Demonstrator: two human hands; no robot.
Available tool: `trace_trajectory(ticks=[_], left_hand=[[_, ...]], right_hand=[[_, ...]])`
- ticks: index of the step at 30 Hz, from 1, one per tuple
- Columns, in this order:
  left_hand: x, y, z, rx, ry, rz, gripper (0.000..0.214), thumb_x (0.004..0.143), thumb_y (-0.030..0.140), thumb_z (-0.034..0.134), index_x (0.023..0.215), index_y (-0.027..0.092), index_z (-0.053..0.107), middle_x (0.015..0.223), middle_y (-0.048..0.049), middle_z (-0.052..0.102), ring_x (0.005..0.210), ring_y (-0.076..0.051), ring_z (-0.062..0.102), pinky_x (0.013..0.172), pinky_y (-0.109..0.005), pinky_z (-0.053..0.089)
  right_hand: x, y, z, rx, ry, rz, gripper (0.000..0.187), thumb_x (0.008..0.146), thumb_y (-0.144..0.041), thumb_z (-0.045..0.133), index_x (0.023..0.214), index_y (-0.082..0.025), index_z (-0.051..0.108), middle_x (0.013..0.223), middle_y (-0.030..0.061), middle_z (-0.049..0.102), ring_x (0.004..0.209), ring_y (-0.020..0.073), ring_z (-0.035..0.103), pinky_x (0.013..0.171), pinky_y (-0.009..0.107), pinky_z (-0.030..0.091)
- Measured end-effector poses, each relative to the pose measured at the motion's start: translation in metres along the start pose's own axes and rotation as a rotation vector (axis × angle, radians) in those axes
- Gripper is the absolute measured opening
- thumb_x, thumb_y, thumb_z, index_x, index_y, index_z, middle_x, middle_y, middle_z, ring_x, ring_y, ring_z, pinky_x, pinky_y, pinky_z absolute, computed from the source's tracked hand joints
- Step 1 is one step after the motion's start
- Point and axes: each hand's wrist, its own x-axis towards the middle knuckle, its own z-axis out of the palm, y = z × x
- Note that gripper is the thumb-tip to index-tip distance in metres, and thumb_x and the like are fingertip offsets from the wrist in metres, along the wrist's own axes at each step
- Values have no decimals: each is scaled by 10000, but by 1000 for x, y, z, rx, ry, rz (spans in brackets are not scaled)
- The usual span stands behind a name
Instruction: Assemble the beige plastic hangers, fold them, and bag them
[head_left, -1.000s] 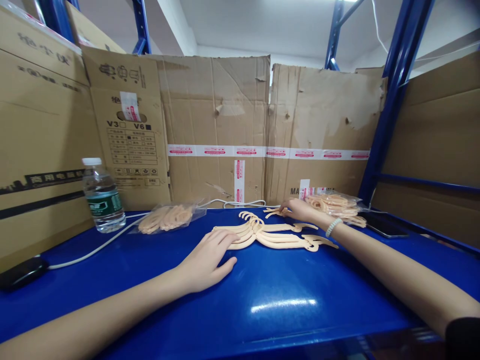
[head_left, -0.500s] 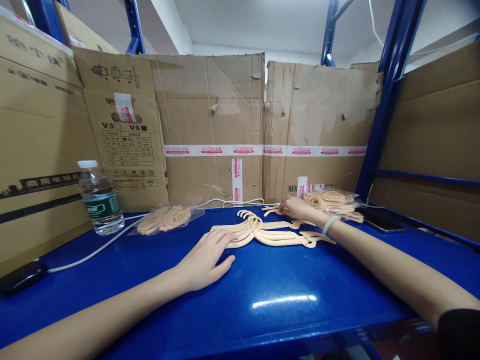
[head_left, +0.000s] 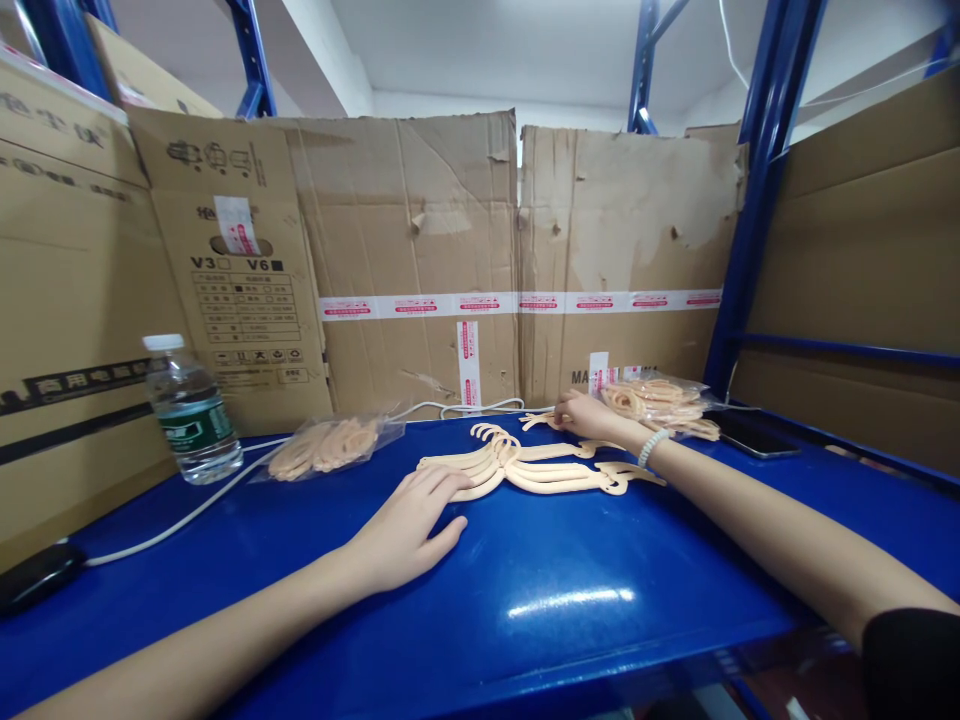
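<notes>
Hangers [head_left: 525, 465], beige plastic ones, sit in a small fanned pile in the middle of the blue shelf [head_left: 562, 580], hooks pointing toward the back. My left hand [head_left: 409, 525] lies flat and palm-down, fingers loosely together, with the fingertips touching the left end of the pile. My right hand [head_left: 589, 415] is stretched further back, resting on a single loose hanger [head_left: 536, 421] just behind the pile. The fingers are curled over it, but honestly I can't tell if they're pinching it or just lying on top. There's a bead bracelet [head_left: 651, 447] on that wrist.

Just beside the right hand is a clear bag [head_left: 660, 405] stuffed with more hangers, and a phone [head_left: 750, 437] lies flat next to that. Over on the left there's a second bag [head_left: 326, 445], a water bottle [head_left: 191, 410] standing upright, and a white cable [head_left: 172, 515] snaking along the shelf. Cardboard boxes [head_left: 420, 250] wall in the back and both sides.
</notes>
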Motion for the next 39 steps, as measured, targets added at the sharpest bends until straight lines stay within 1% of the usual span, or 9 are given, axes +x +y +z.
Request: trace_trajectory(ticks=[12, 17, 21, 24, 27, 31, 35, 39], left_hand=[[0, 1, -1, -6, -5, 20, 339, 901, 246, 501, 1238, 226, 531, 1288, -88, 578, 1210, -261, 508, 1037, -464, 405], [0, 0, -1, 2, -11, 27, 333, 909, 248, 490, 1239, 219, 525, 1295, -88, 572, 1214, -257, 501, 1040, -465, 399], [-1, 0, -1, 2, 18, 37, 346, 892, 239, 513, 1238, 220, 524, 1280, -87, 578, 1205, -262, 508, 1036, -462, 405], [-2, 0, -1, 8, 30, 39, 347, 884, 236, 524, 1230, 210, 521, 1269, -95, 580, 1195, -264, 512, 1036, -465, 401], [-2, 1, -2, 7, 31, 45, 356, 880, 222, 523, 1236, 214, 514, 1275, -96, 574, 1198, -264, 508, 1035, -472, 395], [-2, 1, -2, 5, 36, 45, 354, 875, 218, 527, 1229, 211, 522, 1262, -99, 580, 1188, -267, 511, 1029, -481, 393], [-2, 0, -1, -8, 65, 55, 356, 861, 216, 538, 1218, 207, 541, 1247, -100, 591, 1175, -274, 520, 1021, -478, 399], [-2, 2, -2, -40, 65, 48, 356, 858, 208, 535, 1214, 212, 553, 1260, -100, 590, 1191, -277, 513, 1036, -483, 381]], right_hand=[[1, 2, 3, 30, 10, 12, 168, 842, -115, 552, 885, -150, 711, 972, 116, 653, 1005, 229, 574, 801, 255, 406], [-1, 3, 4, 92, 23, 24, 153, 843, -139, 569, 889, -154, 714, 957, 113, 680, 994, 227, 595, 803, 258, 420], [-1, 3, 4, 166, 33, 43, 160, 813, -109, 573, 866, -153, 717, 939, 103, 710, 992, 227, 614, 826, 269, 435], [0, 5, 7, 246, 35, 50, 217, 765, -46, 548, 855, -153, 714, 924, 82, 728, 926, 204, 648, 815, 263, 455], [2, 9, 11, 346, 44, 49, 262, 733, -2, 509, 841, -144, 702, 884, 70, 738, 841, 182, 672, 761, 248, 480], [2, 16, 14, 497, 97, 65, 208, 717, 1, 539, 799, -141, 666, 837, 69, 733, 802, 176, 676, 732, 246, 504], [1, 14, 6, 655, 165, 90, 147, 702, -16, 582, 752, -149, 622, 777, 70, 713, 737, 166, 662, 678, 249, 515], [1, 3, -7, 824, 212, 97, 88, 689, -95, 637, 735, -157, 595, 733, 53, 689, 705, 162, 652, 642, 255, 519]])
